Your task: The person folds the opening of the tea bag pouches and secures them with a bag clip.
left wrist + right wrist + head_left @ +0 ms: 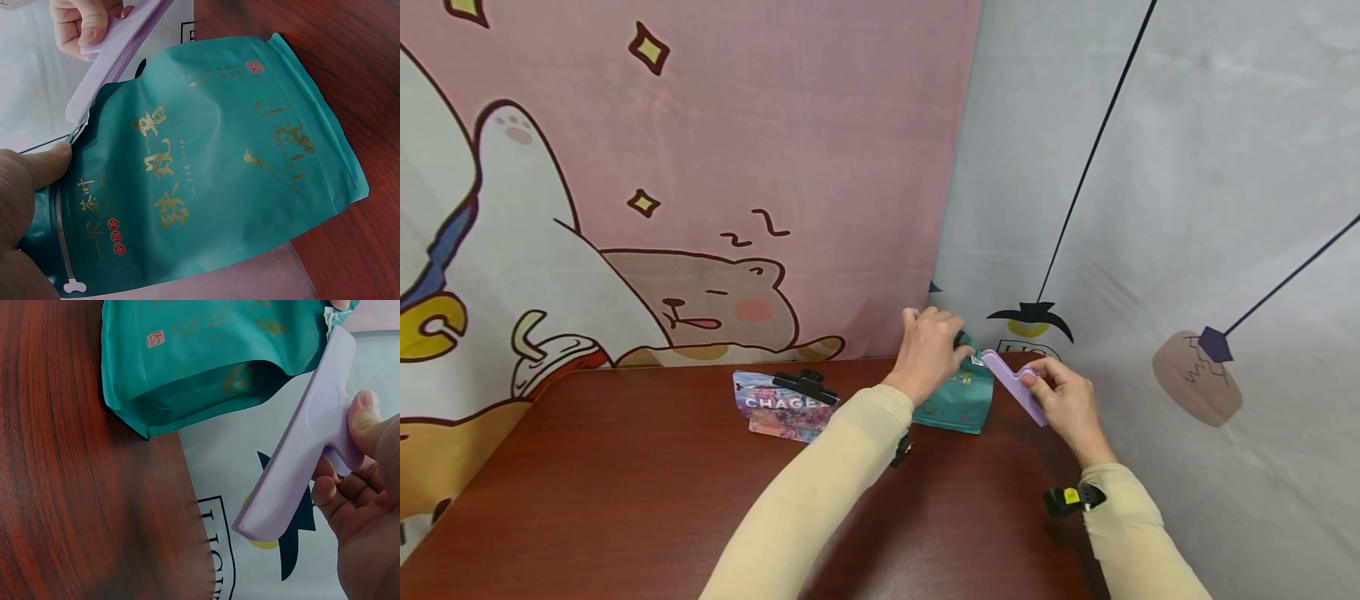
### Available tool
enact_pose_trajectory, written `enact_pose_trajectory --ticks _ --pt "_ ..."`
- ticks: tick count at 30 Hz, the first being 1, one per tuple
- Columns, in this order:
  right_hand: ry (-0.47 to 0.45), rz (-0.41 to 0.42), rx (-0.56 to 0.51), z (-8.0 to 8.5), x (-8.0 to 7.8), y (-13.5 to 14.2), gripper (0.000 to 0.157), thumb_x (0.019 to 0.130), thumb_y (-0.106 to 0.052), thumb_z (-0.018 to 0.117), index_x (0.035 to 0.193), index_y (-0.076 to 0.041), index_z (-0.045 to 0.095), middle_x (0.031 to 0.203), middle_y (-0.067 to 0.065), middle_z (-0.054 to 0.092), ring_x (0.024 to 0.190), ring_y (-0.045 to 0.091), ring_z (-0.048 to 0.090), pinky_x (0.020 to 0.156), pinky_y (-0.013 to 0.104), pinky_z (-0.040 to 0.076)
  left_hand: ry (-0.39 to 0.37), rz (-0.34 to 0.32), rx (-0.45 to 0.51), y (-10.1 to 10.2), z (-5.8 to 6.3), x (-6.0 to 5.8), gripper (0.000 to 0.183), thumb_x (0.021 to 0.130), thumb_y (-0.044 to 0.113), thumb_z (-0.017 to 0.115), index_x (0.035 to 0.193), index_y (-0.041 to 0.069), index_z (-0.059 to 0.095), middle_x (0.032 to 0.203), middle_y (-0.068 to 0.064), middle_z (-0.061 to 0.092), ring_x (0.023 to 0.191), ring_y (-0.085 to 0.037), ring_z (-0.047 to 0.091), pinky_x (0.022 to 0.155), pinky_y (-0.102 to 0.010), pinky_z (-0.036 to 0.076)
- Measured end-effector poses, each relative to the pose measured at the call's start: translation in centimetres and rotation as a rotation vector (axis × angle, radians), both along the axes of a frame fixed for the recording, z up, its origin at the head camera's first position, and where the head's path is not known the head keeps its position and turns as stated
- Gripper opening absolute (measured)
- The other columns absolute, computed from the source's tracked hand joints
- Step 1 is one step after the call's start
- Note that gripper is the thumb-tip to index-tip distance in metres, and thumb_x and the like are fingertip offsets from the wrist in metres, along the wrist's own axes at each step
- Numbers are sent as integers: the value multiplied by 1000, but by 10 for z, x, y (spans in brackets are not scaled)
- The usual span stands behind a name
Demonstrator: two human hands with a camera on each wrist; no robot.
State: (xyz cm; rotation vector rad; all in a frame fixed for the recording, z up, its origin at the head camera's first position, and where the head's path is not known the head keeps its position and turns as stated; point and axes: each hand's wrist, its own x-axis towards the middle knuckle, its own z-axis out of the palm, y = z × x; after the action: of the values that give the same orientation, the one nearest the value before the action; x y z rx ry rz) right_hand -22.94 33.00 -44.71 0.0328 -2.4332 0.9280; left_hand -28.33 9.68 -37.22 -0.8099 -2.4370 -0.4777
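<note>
A green tea bag with gold lettering stands near the table's back right. My left hand grips its top edge, the thumb lying along the front in the left wrist view. In my right hand I pinch a lilac bag clip by its handles. One end of the clip reaches the bag's top corner; whether the bag's edge lies between its jaws is hard to tell. Left of the green bag lies a pink-and-blue CHAGEE pouch with a black clip across its top.
The dark red wooden table ends at the back against a pink cartoon curtain. A pale grey curtain hangs close along the right side.
</note>
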Motion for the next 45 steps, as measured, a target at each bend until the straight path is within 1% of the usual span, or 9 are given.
enact_pose_trajectory --ticks 10,16,23,29,34,39,45 --pt "2 3 -20 4 -2 -3 10 90 -13 78 95 -6 73 72 6 63 63 9 50 55 22 39 -6 -20 6 0 1 0 26 88 35 84 80 17 67 76 5 62 81 -15 55 82 -39 26" --pt "8 13 -32 6 -3 -3 11 89 -14 79 95 -6 74 74 7 65 63 6 49 55 21 39 -20 -33 13 0 1 0 22 89 34 83 83 17 69 78 5 64 81 -14 54 81 -39 25" --pt "8 9 -49 6 -4 -4 11 89 -13 79 95 -5 74 75 9 64 65 7 49 56 20 39 -22 -37 23 0 2 -1 27 89 34 83 78 17 65 74 5 60 80 -15 52 81 -38 24" --pt "24 27 -55 7 -6 -7 12 90 -13 78 96 -5 74 79 9 65 66 7 51 56 18 42 -29 -41 16 1 3 1 27 89 32 83 77 18 63 74 6 60 79 -14 52 82 -38 26" --pt "47 43 -71 8 -8 -11 10 89 -11 78 95 -4 74 78 9 66 66 6 51 56 16 41 -38 -36 1 1 3 1 24 90 32 82 79 18 66 77 6 62 80 -14 53 83 -38 28" --pt "46 60 -84 5 -10 -11 10 90 -11 78 97 -4 74 79 10 67 66 5 52 56 16 42 -42 -33 -12 0 2 0 20 91 32 81 83 18 69 80 6 64 81 -14 54 83 -38 28" --pt "42 80 -73 3 -11 -10 13 90 -11 78 100 -4 73 81 10 68 66 6 52 57 15 43 -70 -35 -19 -5 6 0 16 93 29 79 87 17 70 82 5 65 84 -15 56 84 -38 29"
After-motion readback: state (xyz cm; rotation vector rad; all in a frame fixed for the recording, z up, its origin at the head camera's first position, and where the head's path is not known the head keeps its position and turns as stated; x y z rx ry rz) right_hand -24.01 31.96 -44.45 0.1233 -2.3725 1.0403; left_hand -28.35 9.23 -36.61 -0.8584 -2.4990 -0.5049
